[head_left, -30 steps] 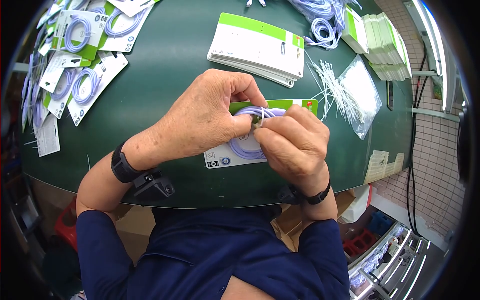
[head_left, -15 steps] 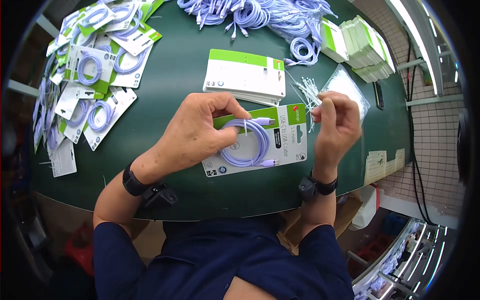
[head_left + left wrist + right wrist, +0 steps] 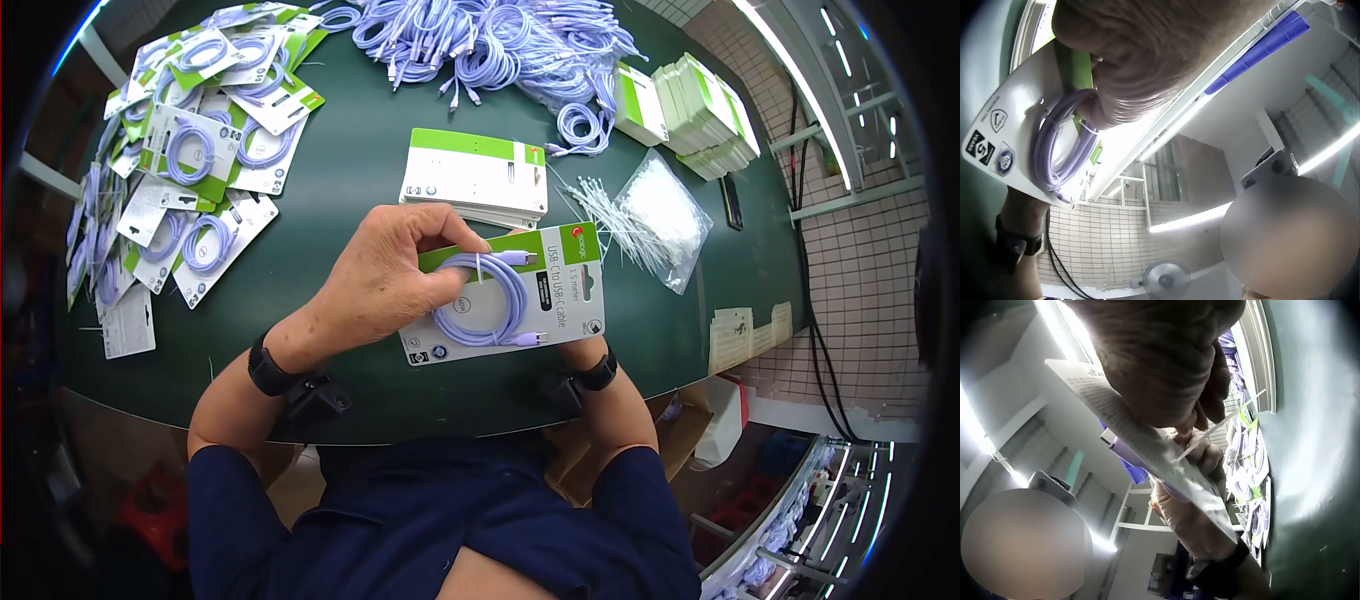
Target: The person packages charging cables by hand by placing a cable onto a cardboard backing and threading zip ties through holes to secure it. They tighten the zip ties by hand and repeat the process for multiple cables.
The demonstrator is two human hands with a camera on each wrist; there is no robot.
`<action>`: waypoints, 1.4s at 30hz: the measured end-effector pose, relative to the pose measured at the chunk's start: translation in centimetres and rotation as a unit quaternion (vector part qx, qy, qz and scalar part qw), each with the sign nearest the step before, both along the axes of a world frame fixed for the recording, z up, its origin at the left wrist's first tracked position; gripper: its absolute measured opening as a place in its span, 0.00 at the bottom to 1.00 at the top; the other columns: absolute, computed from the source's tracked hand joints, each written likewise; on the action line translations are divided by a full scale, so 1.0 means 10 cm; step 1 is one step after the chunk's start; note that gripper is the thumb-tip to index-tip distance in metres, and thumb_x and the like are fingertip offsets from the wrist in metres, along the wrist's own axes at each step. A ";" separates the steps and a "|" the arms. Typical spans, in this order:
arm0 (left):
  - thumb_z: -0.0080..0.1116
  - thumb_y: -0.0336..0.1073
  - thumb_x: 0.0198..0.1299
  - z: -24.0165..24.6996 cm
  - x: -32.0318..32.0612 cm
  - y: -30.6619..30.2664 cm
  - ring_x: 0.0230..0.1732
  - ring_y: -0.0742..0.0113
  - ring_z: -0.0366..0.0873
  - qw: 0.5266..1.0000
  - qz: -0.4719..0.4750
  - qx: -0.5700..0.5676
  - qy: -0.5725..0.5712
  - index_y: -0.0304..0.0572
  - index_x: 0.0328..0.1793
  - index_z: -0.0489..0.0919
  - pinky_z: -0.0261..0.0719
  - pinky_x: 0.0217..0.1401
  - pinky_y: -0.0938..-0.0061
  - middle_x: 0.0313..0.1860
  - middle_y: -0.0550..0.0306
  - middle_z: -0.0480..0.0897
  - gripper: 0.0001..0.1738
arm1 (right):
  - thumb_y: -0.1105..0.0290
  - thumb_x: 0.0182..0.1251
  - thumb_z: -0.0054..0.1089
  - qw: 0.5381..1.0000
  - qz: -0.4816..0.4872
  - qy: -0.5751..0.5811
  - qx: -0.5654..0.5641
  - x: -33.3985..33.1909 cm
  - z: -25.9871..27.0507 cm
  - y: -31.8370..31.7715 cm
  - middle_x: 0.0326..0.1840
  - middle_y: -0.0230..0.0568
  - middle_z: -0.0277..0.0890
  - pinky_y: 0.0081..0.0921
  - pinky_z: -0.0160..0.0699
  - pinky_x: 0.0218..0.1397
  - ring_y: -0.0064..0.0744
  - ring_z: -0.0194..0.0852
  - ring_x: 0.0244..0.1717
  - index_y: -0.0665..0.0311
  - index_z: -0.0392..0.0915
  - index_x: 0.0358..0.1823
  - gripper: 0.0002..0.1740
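My left hand (image 3: 385,265) pinches a printed USB-C cable card (image 3: 565,315) and the coiled lilac cable (image 3: 515,295) on its front, thumb inside the coil. A white cable tie (image 3: 480,268) loops over the top of the coil. Behind the card, mostly hidden in the head view, is my right hand (image 3: 1160,369). In the right wrist view its curled fingers are close to the card's back, beside the left fingertips. A tie tail (image 3: 1229,420) sticks out from that back, passing by the right fingers; I cannot tell whether they pinch it.
A stack of blank-front cards (image 3: 470,180) lies just beyond. Loose cable ties (image 3: 610,220) and a plastic bag of ties (image 3: 665,215) are to the right, near stacked cards (image 3: 695,105). Lilac cables (image 3: 500,50) heap at the back; carded cables (image 3: 205,150) pile at left.
The right hand let go at the coil's front, rose to the right of the card, then moved behind it. The left hand keeps its hold, with the card now tilted up.
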State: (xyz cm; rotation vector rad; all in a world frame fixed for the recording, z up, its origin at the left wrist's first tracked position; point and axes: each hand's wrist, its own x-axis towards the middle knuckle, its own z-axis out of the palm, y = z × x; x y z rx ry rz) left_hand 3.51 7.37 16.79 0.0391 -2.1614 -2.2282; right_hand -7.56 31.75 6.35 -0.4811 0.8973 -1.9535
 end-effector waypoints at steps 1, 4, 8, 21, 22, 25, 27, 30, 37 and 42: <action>0.59 0.17 0.56 -0.02 0.00 0.00 0.53 0.70 0.88 1.000 -0.001 -0.007 0.005 0.27 0.51 0.87 0.85 0.64 0.74 0.48 0.53 0.91 0.16 | 0.57 0.79 0.67 0.996 -0.008 0.092 0.020 -0.02 -0.02 0.02 0.73 0.47 0.77 0.29 0.89 0.64 0.34 0.84 0.67 0.62 0.64 0.82 0.37; 0.59 0.17 0.57 -0.06 -0.01 0.01 0.53 0.70 0.88 1.000 -0.007 -0.022 0.014 0.27 0.51 0.86 0.85 0.64 0.74 0.48 0.53 0.91 0.16 | 0.54 0.78 0.69 0.960 -0.025 0.271 0.059 -0.04 -0.02 0.03 0.73 0.47 0.77 0.27 0.88 0.64 0.34 0.84 0.66 0.62 0.66 0.81 0.37; 0.59 0.17 0.57 -0.08 -0.02 0.02 0.52 0.71 0.88 0.999 -0.009 -0.031 0.015 0.27 0.52 0.86 0.85 0.64 0.74 0.48 0.53 0.91 0.15 | 0.54 0.74 0.73 0.853 -0.093 0.500 0.123 -0.07 0.01 -0.06 0.66 0.42 0.81 0.23 0.86 0.58 0.33 0.86 0.59 0.61 0.70 0.76 0.36; 0.60 0.16 0.56 -0.02 0.00 0.05 0.51 0.71 0.88 0.993 -0.064 -0.095 0.026 0.32 0.56 0.86 0.86 0.60 0.74 0.48 0.54 0.90 0.20 | 0.77 0.54 0.74 0.698 -0.173 0.687 0.108 -0.30 0.51 -0.41 0.30 0.38 0.78 0.29 0.77 0.30 0.34 0.80 0.28 0.65 0.80 0.36 0.11; 0.60 0.16 0.55 -0.03 -0.02 0.04 0.50 0.69 0.89 0.986 -0.070 -0.143 0.058 0.33 0.57 0.86 0.87 0.59 0.74 0.47 0.54 0.90 0.22 | 0.78 0.53 0.73 0.686 -0.195 0.694 0.099 -0.31 0.49 -0.41 0.29 0.38 0.78 0.30 0.77 0.29 0.34 0.79 0.27 0.65 0.80 0.36 0.11; 0.62 0.16 0.53 -0.07 -0.03 0.05 0.48 0.64 0.89 0.963 -0.082 -0.234 0.108 0.36 0.58 0.87 0.87 0.56 0.71 0.46 0.53 0.89 0.24 | 0.81 0.53 0.73 0.667 -0.224 0.705 0.091 -0.34 0.46 -0.40 0.28 0.36 0.77 0.30 0.76 0.27 0.34 0.79 0.25 0.64 0.80 0.36 0.11; 0.65 0.16 0.50 -0.13 -0.04 0.07 0.46 0.57 0.89 0.934 -0.083 -0.313 0.151 0.38 0.58 0.87 0.87 0.52 0.68 0.44 0.53 0.88 0.26 | 0.82 0.53 0.74 0.649 -0.228 0.720 0.088 -0.34 0.47 -0.40 0.28 0.35 0.78 0.27 0.73 0.24 0.32 0.79 0.23 0.65 0.81 0.36 0.11; 0.70 0.19 0.50 -0.20 -0.05 0.09 0.44 0.51 0.88 0.891 -0.089 -0.398 0.200 0.39 0.57 0.87 0.86 0.49 0.64 0.44 0.53 0.88 0.24 | 0.82 0.50 0.70 0.641 -0.237 0.721 0.111 -0.28 0.43 -0.42 0.28 0.35 0.76 0.31 0.77 0.28 0.36 0.79 0.25 0.61 0.79 0.34 0.12; 0.76 0.27 0.53 -0.12 0.01 0.21 0.42 0.50 0.86 0.875 -0.101 -0.427 0.203 0.41 0.52 0.87 0.84 0.43 0.61 0.43 0.55 0.86 0.19 | 0.80 0.49 0.67 0.654 -0.236 0.707 0.131 -0.24 0.37 -0.44 0.27 0.34 0.74 0.35 0.79 0.30 0.41 0.79 0.27 0.58 0.77 0.32 0.10; 0.74 0.28 0.56 -0.16 0.00 0.18 0.43 0.51 0.85 0.895 -0.102 -0.397 0.178 0.43 0.51 0.86 0.84 0.43 0.59 0.43 0.56 0.84 0.16 | 0.78 0.50 0.67 0.656 -0.177 0.716 0.161 -0.29 0.26 -0.40 0.28 0.35 0.74 0.35 0.79 0.30 0.43 0.80 0.28 0.59 0.77 0.30 0.08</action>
